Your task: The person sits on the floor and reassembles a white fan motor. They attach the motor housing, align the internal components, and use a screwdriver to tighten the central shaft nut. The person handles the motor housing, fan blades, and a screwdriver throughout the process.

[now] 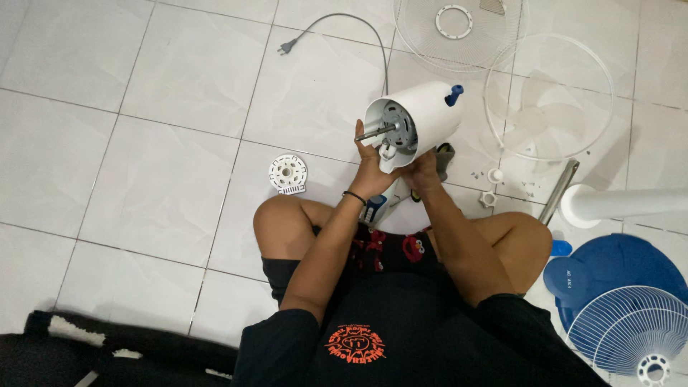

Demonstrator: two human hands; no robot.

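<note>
You are holding the white fan motor housing (419, 118) with both hands, left hand (371, 166) fingers wrapping its front, shaft (374, 132) pointing left; right hand (423, 172) is gripping underneath.

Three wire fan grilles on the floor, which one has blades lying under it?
The middle grille, right of the motor housing that the hands hold. Pale blades show through it. The top grille shows only a centre ring; the bottom-right grille overlaps a blue base.

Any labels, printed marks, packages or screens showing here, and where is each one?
No packages or screens.
Printed emblem: on the chest of the person's black shirt, round, orange-red.
Small light marking: on the blue fan base, on the floor at right, too small to make out.
</note>
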